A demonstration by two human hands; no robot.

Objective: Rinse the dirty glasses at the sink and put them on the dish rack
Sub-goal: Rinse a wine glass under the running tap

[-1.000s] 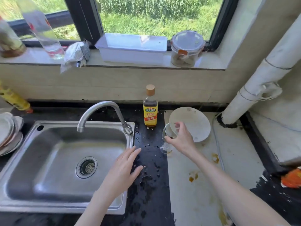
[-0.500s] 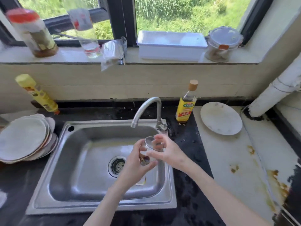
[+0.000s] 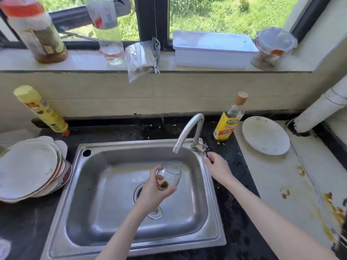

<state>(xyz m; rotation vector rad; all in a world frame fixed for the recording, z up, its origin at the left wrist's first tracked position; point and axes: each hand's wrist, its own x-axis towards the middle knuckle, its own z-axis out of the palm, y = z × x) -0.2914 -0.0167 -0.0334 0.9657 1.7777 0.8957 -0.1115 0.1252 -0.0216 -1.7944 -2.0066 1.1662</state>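
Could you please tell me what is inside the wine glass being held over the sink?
A small dark brown residue sits low in the wine glass. The left hand grips its bowl, covering part of it.

clear glass goblet (image 3: 170, 177), brushed-steel sink (image 3: 116, 239) — glossy

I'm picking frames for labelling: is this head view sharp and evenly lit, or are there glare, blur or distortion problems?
Head view: bright daylight from the window, glare washing out the white box on the sill; wide-angle bending at the edges, the jar and bottles leaning; slight softness overall. The wine glass in the left hand reads clearly, brown residue visible.
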